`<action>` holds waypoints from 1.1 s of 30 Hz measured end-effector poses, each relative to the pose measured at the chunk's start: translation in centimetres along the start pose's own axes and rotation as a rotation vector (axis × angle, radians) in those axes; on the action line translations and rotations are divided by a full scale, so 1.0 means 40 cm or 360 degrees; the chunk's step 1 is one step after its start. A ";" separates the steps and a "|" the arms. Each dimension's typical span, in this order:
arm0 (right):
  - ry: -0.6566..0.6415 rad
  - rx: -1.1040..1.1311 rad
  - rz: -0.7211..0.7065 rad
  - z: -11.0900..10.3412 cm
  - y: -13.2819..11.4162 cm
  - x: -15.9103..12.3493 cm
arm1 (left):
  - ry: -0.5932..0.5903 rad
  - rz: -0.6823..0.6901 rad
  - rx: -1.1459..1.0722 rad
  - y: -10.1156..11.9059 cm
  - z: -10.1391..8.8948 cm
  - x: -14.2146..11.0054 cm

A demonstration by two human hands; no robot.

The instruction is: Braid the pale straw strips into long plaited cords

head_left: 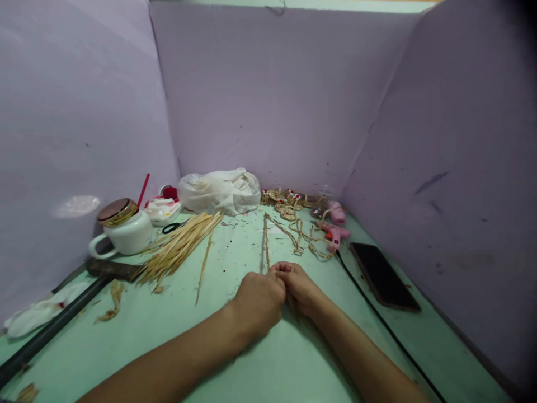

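Both my hands meet near the middle of the green tabletop. My left hand is closed in a fist, and my right hand pinches right beside it. Between them they grip a thin twisted cord of straw-coloured fibre. From my fingers the cord runs away from me, bends at the far end and trails right in loose loops. Loose strands hang below my right hand toward me. The exact spot where the fingers press the fibre is hidden.
Left lie a bundle of dry straw strips, a single strip, a hammer, scissors and a lidded white mug. Behind are a plastic bag and woven pieces. Right are a pink glue gun and a phone.
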State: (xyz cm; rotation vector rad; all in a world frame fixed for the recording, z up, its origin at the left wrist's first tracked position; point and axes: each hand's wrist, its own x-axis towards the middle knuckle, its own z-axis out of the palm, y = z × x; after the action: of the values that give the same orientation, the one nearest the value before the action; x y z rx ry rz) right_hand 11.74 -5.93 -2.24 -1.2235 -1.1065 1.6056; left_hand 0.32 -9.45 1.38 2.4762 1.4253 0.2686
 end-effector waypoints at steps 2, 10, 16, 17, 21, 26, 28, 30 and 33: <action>-0.0026 0.0004 0.0014 -0.003 -0.004 -0.002 | 0.0157 -0.0003 -0.0080 -0.015 -0.018 0.007; -0.0232 -0.0038 0.0055 -0.011 -0.018 -0.007 | -0.0247 -0.0904 -0.1824 -0.078 -0.030 0.056; -0.0182 -0.0413 -0.0153 -0.018 -0.001 0.009 | -0.0221 -0.0974 -0.1656 -0.089 -0.010 0.067; -0.0158 -0.0526 -0.0226 -0.022 0.004 0.014 | -0.0207 -0.0977 -0.1579 -0.088 -0.009 0.069; 0.0013 -0.0868 -0.0374 -0.031 0.013 0.023 | -0.0004 -0.0910 -0.1559 -0.077 0.004 0.079; -0.0127 -0.0558 0.0193 -0.028 -0.035 -0.013 | 0.0088 -0.0777 -0.1639 -0.081 0.026 0.083; -0.0196 -0.0417 0.0328 -0.033 -0.057 -0.027 | 0.0063 -0.0800 -0.1649 -0.082 0.023 0.080; -0.0243 -0.0355 0.0332 -0.043 -0.068 -0.032 | 0.0040 -0.0837 -0.1658 -0.080 0.014 0.077; -0.0249 -0.0325 0.0272 -0.055 -0.066 -0.024 | 0.0018 -0.0830 -0.1674 -0.075 0.006 0.075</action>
State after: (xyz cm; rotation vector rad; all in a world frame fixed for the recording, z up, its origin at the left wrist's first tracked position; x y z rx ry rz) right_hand 14.30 -5.76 0.21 -1.3745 -1.3206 1.7756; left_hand -0.58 -5.43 0.27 1.2338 1.3564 0.6908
